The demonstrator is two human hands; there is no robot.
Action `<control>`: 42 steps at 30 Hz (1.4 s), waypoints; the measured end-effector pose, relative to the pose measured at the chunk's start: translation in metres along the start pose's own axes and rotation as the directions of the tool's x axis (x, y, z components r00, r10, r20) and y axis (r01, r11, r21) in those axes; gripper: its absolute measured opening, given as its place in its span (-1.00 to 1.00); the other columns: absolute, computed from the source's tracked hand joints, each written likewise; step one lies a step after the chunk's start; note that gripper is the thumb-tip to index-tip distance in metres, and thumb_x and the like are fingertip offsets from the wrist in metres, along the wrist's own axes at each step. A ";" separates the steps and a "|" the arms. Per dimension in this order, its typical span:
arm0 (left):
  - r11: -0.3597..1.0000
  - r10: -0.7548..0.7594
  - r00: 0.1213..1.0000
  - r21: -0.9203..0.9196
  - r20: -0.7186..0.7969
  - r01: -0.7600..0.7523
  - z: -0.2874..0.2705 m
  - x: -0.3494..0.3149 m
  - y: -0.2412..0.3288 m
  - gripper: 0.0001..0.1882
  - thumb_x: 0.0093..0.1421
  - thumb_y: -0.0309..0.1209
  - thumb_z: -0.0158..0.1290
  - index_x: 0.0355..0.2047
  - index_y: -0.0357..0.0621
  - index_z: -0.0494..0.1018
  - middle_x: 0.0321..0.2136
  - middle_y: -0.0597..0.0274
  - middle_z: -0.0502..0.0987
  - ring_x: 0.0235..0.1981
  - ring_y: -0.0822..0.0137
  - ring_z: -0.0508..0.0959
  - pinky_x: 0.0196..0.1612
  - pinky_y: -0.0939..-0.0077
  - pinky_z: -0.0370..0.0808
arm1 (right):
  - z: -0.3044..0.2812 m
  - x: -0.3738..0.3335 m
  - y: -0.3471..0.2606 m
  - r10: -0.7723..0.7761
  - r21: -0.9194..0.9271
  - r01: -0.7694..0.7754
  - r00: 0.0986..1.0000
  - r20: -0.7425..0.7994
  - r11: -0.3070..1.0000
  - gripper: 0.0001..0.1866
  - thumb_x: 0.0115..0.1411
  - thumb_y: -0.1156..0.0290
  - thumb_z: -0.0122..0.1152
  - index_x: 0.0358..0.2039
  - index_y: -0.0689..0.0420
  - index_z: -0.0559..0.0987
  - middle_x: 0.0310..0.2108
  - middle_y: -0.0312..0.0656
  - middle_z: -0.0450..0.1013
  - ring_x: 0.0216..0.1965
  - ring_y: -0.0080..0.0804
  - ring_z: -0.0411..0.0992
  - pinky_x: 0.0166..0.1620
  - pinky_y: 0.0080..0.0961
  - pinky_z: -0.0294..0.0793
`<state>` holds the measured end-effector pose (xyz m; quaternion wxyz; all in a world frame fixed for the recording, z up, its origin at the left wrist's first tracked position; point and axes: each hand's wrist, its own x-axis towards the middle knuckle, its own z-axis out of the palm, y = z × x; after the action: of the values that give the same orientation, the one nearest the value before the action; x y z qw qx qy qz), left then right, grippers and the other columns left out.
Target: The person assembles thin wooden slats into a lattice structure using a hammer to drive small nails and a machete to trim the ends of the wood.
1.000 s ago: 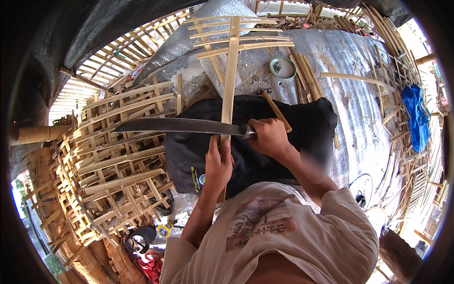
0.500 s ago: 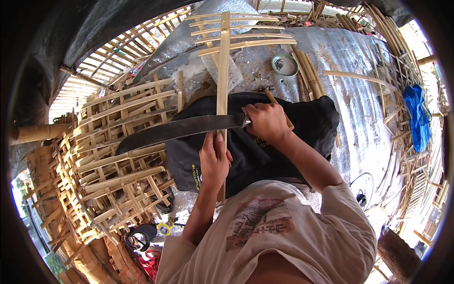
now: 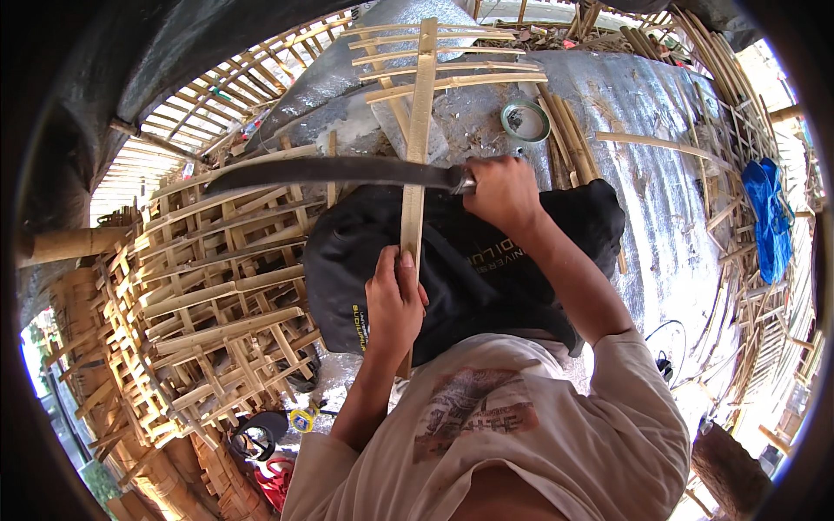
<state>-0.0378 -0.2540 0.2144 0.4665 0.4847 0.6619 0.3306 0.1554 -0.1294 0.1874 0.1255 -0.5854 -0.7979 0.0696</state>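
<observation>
My left hand (image 3: 395, 298) is closed round the lower part of a long bamboo strip (image 3: 420, 117), which points away from me over a black cloth (image 3: 486, 286) on my lap. My right hand (image 3: 504, 193) grips the handle of a machete (image 3: 334, 171). Its long dark blade lies sideways across the strip, well beyond my left hand, with the tip toward the left. Whether the edge bites into the strip I cannot tell. Past the blade, the strip's far end crosses several thin bamboo slats (image 3: 465, 82).
Stacked bamboo lattices (image 3: 226, 286) fill the left side. A roll of tape (image 3: 525, 121) and bamboo sticks (image 3: 569, 139) lie ahead on the silvery sheet (image 3: 651, 191). A blue bag (image 3: 766, 217) hangs at the right. A tape measure (image 3: 301, 420) is at lower left.
My right hand has moved the machete away from me along the strip, farther from my left hand. The strip's far end has shifted slightly right. My left hand keeps its grip.
</observation>
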 end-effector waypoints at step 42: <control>0.995 0.091 0.989 -0.019 -0.119 -0.094 -0.061 -0.019 0.003 -0.78 0.45 -0.37 -0.19 -0.20 -0.28 0.36 -0.77 0.25 0.34 -0.78 0.47 0.40 -0.69 0.51 0.29 | -0.018 0.132 -0.005 -0.204 -0.070 0.191 0.936 -0.288 0.979 -0.70 -0.16 0.33 0.20 -0.35 0.06 0.66 -0.54 -0.03 0.55 -0.44 0.00 0.57 -0.28 -0.14 0.61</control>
<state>-0.0921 -0.2708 0.2435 0.4167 0.4888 0.6608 0.3883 0.1185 -0.0062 0.2213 0.2368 -0.5087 -0.8264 -0.0475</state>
